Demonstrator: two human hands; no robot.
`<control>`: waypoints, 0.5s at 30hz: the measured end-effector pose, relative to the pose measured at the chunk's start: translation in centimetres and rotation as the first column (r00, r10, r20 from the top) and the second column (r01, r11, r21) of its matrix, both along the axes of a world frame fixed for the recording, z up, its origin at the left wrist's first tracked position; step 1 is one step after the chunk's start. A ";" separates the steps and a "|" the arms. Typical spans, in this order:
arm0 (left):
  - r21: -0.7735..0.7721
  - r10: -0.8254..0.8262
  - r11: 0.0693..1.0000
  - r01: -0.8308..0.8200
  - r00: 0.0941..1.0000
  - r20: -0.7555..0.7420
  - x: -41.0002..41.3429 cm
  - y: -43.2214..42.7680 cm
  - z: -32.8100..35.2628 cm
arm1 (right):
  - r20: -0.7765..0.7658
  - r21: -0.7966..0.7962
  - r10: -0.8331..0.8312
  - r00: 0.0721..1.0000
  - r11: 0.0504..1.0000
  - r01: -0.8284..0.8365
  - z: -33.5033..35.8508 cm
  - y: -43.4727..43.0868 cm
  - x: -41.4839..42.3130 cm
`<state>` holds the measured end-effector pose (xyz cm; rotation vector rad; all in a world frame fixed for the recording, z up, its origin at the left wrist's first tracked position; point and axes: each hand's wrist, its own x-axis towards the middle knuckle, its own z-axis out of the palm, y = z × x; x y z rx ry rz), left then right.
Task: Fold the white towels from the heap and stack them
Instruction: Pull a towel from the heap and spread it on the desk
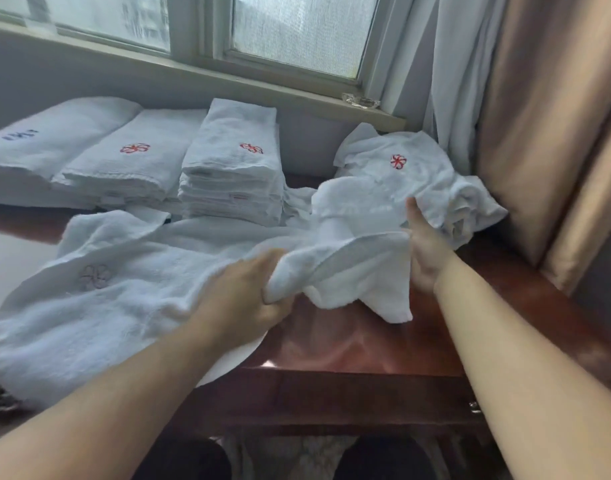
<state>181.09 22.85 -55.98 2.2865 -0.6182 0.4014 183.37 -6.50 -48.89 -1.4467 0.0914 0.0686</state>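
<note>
A large white towel [99, 299] with a faint red flower mark lies spread over the left of the wooden table [366, 348]. My left hand [248, 292] is shut on a bunched part of a white towel [345, 268] at the table's middle. My right hand [425, 251] grips the same towel's far edge, thumb up. Behind it lies the crumpled heap [411, 174] of white towels with a red flower mark. A tall stack of folded towels [231, 168] stands at the back centre.
Two lower folded piles sit at the back left, one with a red mark [130, 161], one with blue lettering [44, 143]. A window sill [193, 74] runs behind. Tan and white curtains [539, 133] hang at the right. A small glass dish [361, 98] rests on the sill.
</note>
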 end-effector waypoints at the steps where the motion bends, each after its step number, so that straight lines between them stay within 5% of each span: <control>1: 0.094 -0.054 0.994 0.050 0.998 0.041 0.1 0.0 0.0 | -0.008 -0.096 -0.010 1.000 0.995 0.009 -1.1 -0.2 -0.8; 5: 0.187 -0.170 0.968 0.168 0.985 -0.003 0.4 0.0 0.2 | 0.053 -0.349 -0.032 0.998 0.936 0.049 -4.3 -1.3 -2.8; 8: 0.219 -0.170 0.961 0.168 0.985 -0.010 0.6 0.0 0.1 | 0.160 -0.290 -0.134 0.978 0.941 0.176 -3.7 -1.6 -3.4; 10: 0.254 -0.181 0.951 0.177 0.983 -0.006 0.7 -0.1 -0.1 | 0.112 -0.158 -0.175 0.978 0.969 0.191 -1.8 -2.2 -2.9; 13: 0.302 -0.183 0.938 0.173 0.983 0.007 0.7 -0.3 -0.3 | -0.016 -0.357 -0.128 0.992 0.927 0.114 2.1 -3.0 -2.3; 15: 0.315 -0.187 0.933 0.173 0.982 0.016 0.7 -0.3 -0.4 | -0.070 -0.351 -0.030 0.997 0.936 0.004 3.6 -3.6 -2.2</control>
